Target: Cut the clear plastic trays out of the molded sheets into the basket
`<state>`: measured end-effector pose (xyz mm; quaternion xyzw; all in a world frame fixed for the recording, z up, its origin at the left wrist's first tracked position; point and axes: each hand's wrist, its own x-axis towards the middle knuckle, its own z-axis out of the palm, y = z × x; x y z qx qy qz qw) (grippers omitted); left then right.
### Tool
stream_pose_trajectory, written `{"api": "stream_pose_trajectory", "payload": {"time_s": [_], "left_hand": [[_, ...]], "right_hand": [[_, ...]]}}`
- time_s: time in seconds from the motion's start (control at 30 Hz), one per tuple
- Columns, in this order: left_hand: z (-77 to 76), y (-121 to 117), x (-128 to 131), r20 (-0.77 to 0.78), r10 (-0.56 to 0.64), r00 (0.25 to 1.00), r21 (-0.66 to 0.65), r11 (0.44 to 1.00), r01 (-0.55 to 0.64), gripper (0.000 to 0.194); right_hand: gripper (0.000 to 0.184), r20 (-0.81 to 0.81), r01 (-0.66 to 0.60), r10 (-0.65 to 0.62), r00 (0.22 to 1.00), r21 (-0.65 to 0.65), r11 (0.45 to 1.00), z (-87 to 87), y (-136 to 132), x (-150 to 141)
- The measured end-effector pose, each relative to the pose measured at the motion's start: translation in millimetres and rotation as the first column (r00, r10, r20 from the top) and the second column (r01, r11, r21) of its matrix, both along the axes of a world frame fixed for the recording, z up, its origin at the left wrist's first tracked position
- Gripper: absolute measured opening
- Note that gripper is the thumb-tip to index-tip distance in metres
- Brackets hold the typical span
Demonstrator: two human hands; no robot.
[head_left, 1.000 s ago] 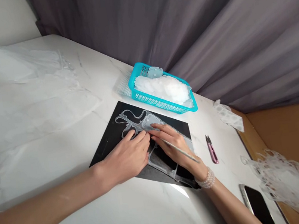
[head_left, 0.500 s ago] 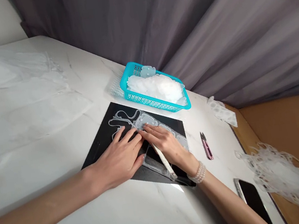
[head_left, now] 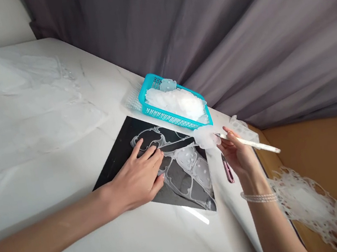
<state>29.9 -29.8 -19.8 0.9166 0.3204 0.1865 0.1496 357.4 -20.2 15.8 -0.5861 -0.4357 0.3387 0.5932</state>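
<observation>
Head view: the right hand (head_left: 236,151) grips a slim white tool (head_left: 259,145) between thumb and fingers, its tip at a translucent scalloped piece (head_left: 206,137); whether fingertips also pinch that piece, I cannot tell. The piece is over the right edge of a black mat (head_left: 115,162), just in front of the blue basket (head_left: 167,117). The left hand (head_left: 138,177) clasps nothing; its spread fingers rest on a translucent cut-out sheet (head_left: 188,159) lying on the mat. Pink-handled snips (head_left: 228,170) lie beside the right hand, partly behind it. White pieces (head_left: 180,103) heap inside the basket. A tangle of clear scraps (head_left: 308,202) sits beyond the right forearm, and pale sheeting (head_left: 9,108) covers the table's far left.
</observation>
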Motion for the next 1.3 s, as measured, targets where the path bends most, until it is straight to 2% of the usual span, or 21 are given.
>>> {"api": "stream_pose_trajectory", "payload": {"time_s": [0.07, 0.13, 0.17, 0.2, 0.27, 0.3, 0.33, 0.37, 0.43, 0.5, 0.53, 0.57, 0.6, 0.67, 0.73, 0.8, 0.93, 1.07, 1.13, 1.2, 1.3], "left_hand": [[9.1, 1.5, 1.3, 0.128, 0.042, 0.991, -0.120, 0.992, -0.026, 0.046], [19.2, 4.1, 2.5, 0.316, 0.154, 0.936, -0.359, 0.933, -0.032, 0.047], [23.3, 5.6, 2.9, 0.400, 0.246, 0.883, -0.531, 0.848, 0.004, 0.050], [26.3, 7.1, 3.2, 0.445, 0.355, 0.822, -0.705, 0.705, 0.077, 0.054], [27.8, 9.4, 3.3, 0.409, 0.546, 0.731, -0.907, 0.333, 0.258, 0.058], [26.4, 9.9, 3.0, 0.365, 0.599, 0.713, -0.930, 0.193, 0.313, 0.055], [24.2, 9.9, 2.5, 0.336, 0.623, 0.706, -0.933, 0.115, 0.342, 0.050], [21.5, 9.4, 2.0, 0.325, 0.628, 0.707, -0.933, 0.089, 0.350, 0.045], [17.1, 7.1, 1.2, 0.350, 0.614, 0.707, -0.928, 0.125, 0.351, 0.039], [15.7, 4.1, 1.1, 0.367, 0.589, 0.720, -0.927, 0.170, 0.333, 0.034], [16.1, 2.8, 1.4, 0.367, 0.579, 0.728, -0.930, 0.195, 0.313, 0.032], [16.9, 1.7, 1.8, 0.364, 0.574, 0.734, -0.931, 0.223, 0.288, 0.030], [18.0, 0.8, 2.1, 0.367, 0.568, 0.737, -0.930, 0.248, 0.272, 0.027], [20.0, -0.1, 2.5, 0.385, 0.554, 0.738, -0.918, 0.312, 0.245, 0.022], [20.9, -0.1, 2.3, 0.411, 0.533, 0.740, -0.892, 0.403, 0.205, 0.019], [20.6, -0.3, 1.8, 0.433, 0.521, 0.736, -0.861, 0.481, 0.166, 0.018], [19.3, -3.8, 0.6, 0.447, 0.526, 0.723, -0.823, 0.558, 0.103, 0.017], [29.0, -9.1, -6.6, 0.429, 0.491, 0.758, -0.692, 0.718, -0.074, 0.020], [39.0, -8.9, -14.4, 0.468, 0.502, 0.728, -0.610, 0.779, -0.145, 0.018], [48.9, -5.6, -23.0, 0.524, 0.550, 0.650, -0.608, 0.776, -0.168, 0.016], [57.0, 3.2, -31.4, 0.536, 0.630, 0.562, -0.754, 0.656, -0.017, 0.019]], "right_hand": [[0.023, 0.008, -0.052, 0.052, 0.999, 0.057, 0.997, 12.1, -19.5, -36.1], [0.025, 0.170, -0.129, 0.109, 0.979, 0.109, 0.986, 23.4, -39.8, -76.4], [0.025, 0.302, -0.223, 0.181, 0.936, 0.110, 0.969, 28.1, -49.6, -94.7], [0.027, 0.433, -0.370, 0.305, 0.848, 0.073, 0.926, 31.8, -58.8, -110.3], [0.032, 0.612, -0.656, 0.550, 0.569, -0.066, 0.752, 36.6, -74.1, -130.7], [0.034, 0.643, -0.741, 0.624, 0.443, -0.130, 0.659, 38.0, -79.5, -135.2], [0.038, 0.647, -0.780, 0.665, 0.372, -0.171, 0.603, 39.2, -83.1, -136.1], [0.042, 0.633, -0.776, 0.678, 0.375, -0.186, 0.603, 40.5, -84.5, -134.2], [0.051, 0.570, -0.677, 0.632, 0.525, -0.171, 0.716, 43.9, -80.1, -125.7], [0.056, 0.560, -0.507, 0.494, 0.666, -0.147, 0.850, 47.9, -66.7, -117.7], [0.054, 0.598, -0.433, 0.432, 0.676, -0.152, 0.889, 49.3, -57.6, -115.8], [0.049, 0.656, -0.385, 0.396, 0.642, -0.171, 0.907, 50.1, -47.6, -116.1], [0.044, 0.717, -0.363, 0.397, 0.574, -0.212, 0.907, 49.9, -37.7, -118.3], [0.035, 0.776, -0.372, 0.473, 0.417, -0.329, 0.868, 46.7, -21.0, -127.7], [0.031, 0.759, -0.409, 0.551, 0.348, -0.406, 0.817, 40.6, -11.6, -140.4], [0.033, 0.724, -0.419, 0.569, 0.389, -0.411, 0.809, 33.6, -10.0, -152.1], [0.033, 0.684, -0.386, 0.521, 0.510, -0.360, 0.850, 19.9, -16.5, -160.2], [0.025, 0.710, -0.220, 0.388, 0.588, -0.321, 0.921, 4.7, -13.8, -136.4], [0.024, 0.675, -0.128, 0.327, 0.661, -0.328, 0.936, -2.4, -7.4, -115.2], [0.025, 0.627, -0.103, 0.312, 0.714, -0.347, 0.932, -7.1, -1.0, -95.3], [0.031, 0.592, -0.121, 0.322, 0.739, -0.353, 0.928, -6.7, 3.7, -80.3]]}}
